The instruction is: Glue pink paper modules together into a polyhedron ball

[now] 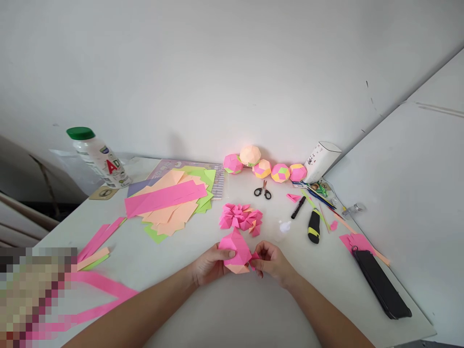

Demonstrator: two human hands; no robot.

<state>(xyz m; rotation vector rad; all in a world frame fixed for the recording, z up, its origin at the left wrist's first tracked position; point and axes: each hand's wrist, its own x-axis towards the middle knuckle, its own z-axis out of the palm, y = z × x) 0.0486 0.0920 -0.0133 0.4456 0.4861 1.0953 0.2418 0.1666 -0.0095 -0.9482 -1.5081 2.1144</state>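
Observation:
My left hand point(213, 263) holds a partly built pink and peach folded-paper ball point(236, 249), its thumb lying across the pink front. At the ball's right side, my right hand point(268, 261) pinches a small pink folded piece point(254, 260) against it. Just behind the ball lies a heap of pink folded pieces point(237, 216) with a few peach ones. Several finished paper balls point(281, 172) in pink, peach, yellow and green stand in a row by the wall.
Paper sheets point(166, 200) and a white bottle point(99, 159) are at the left, pink strips point(97, 282) nearer. Scissors point(263, 190), a black pen point(298, 207), a cutter point(314, 226), a white holder point(322, 162) and a phone point(382, 284) lie or stand behind and right.

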